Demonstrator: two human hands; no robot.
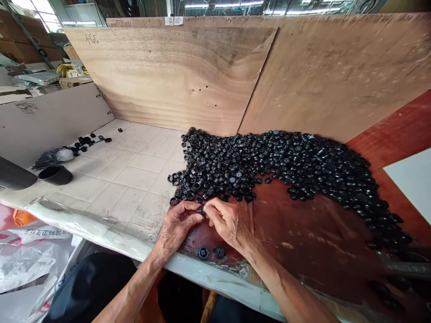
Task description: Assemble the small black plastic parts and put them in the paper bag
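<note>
My left hand and my right hand meet near the table's front edge, fingertips pinched together on one small black plastic ring. Just beyond my fingers spreads a large heap of the same black rings and caps, running from the middle of the table to the right. Two black caps lie flat below my hands, close to the table edge.
A black cup and a dark tube lie at the left, with a plastic bag and loose black parts behind them. Plywood boards wall the back. White sacks sit below left.
</note>
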